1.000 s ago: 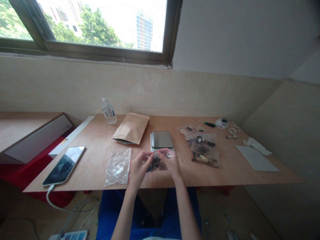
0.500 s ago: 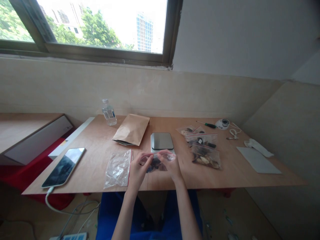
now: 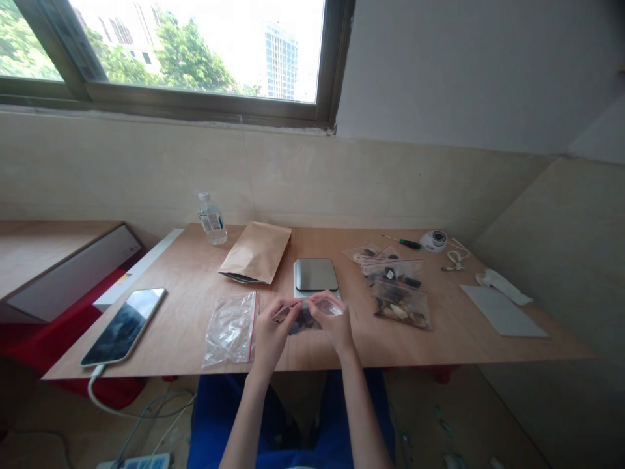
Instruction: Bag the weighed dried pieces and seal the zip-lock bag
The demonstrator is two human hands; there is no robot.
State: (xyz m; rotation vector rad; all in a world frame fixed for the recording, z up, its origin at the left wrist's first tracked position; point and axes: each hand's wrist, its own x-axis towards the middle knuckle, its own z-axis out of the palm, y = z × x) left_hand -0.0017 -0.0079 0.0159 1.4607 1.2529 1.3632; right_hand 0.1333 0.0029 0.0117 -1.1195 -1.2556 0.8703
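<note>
My left hand (image 3: 273,332) and right hand (image 3: 334,324) pinch the top of a small zip bag (image 3: 328,307) of dark dried pieces (image 3: 303,323), near the surface's (image 3: 185,326) front edge. It seems light, soft and slippery; the zip rim looks the surest hold.

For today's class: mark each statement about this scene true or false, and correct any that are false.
1. The left hand and right hand hold a small zip bag of dark pieces. True.
2. The clear zip bag beside the left hand is full of dark pieces. False: it looks empty.
3. The flat scale sits between the kraft envelope and the filled zip bags. True.
4. The phone lies at the table's right end. False: it lies near the left end, with a cable attached.
5. The plastic bottle lies on its side. False: it stands upright.
</note>
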